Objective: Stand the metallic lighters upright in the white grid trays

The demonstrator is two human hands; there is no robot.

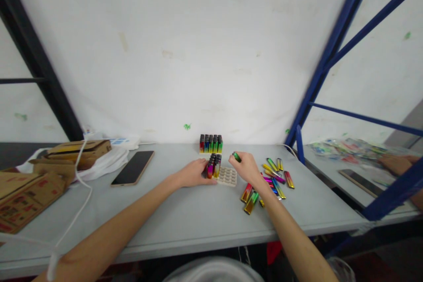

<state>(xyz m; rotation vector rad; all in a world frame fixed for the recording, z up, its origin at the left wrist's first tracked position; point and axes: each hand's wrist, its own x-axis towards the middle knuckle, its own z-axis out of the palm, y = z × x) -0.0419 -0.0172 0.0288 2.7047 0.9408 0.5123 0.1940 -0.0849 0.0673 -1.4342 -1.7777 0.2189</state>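
A pale tray [227, 176] with rows of round-edged slots lies in the middle of the table. Several shiny lighters with black tops [214, 166] stand upright in its left part. My left hand [194, 172] grips the tray's left end, thumb along the near side and fingers beside the standing lighters. Just right of and above the tray, my right hand [245, 166] is closed on a green lighter [236, 157], most of it hidden by the fingers. Loose coloured lighters [251, 202] lie scattered right of the tray, partly behind my right forearm.
Against the wall stands a block of upright lighters [210, 143]. A phone [133, 168] lies to the left, beside open cardboard boxes [33, 189] and a white cable [79, 163]. Blue rack posts [325, 70] rise at right; past them are another phone [360, 182] and another person's hand [396, 164].
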